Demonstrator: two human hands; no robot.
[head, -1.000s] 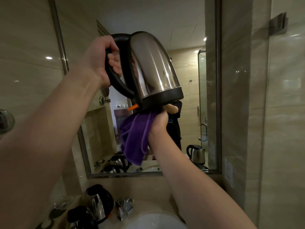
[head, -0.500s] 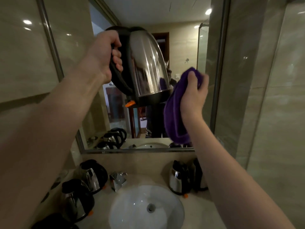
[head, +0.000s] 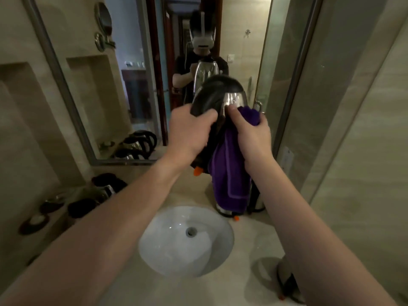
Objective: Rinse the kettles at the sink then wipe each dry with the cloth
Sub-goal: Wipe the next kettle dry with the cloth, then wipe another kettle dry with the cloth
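Two hands are holding one shiny kettle [head: 234,99] up in the air above the round white sink [head: 187,241]. The left hand [head: 189,133] is gripping the kettle's black handle, with its fingers curled tight around it. The right hand [head: 254,135] is pinching a purple cloth [head: 229,175] and pressing it against the kettle's silver side, with the thumb lying on the metal. The rest of the cloth is hanging down below the hand. The kettle's orange switch [head: 197,171] is poking out near its bottom, under the left wrist. Another kettle [head: 256,199] is standing on the counter [head: 249,241] behind the sink, partly hidden by the hanging cloth. More kettles [head: 106,186] are sitting on the counter at the left, near the wall. A big mirror [head: 132,74] is hanging over the counter, and it is showing a person holding a kettle.
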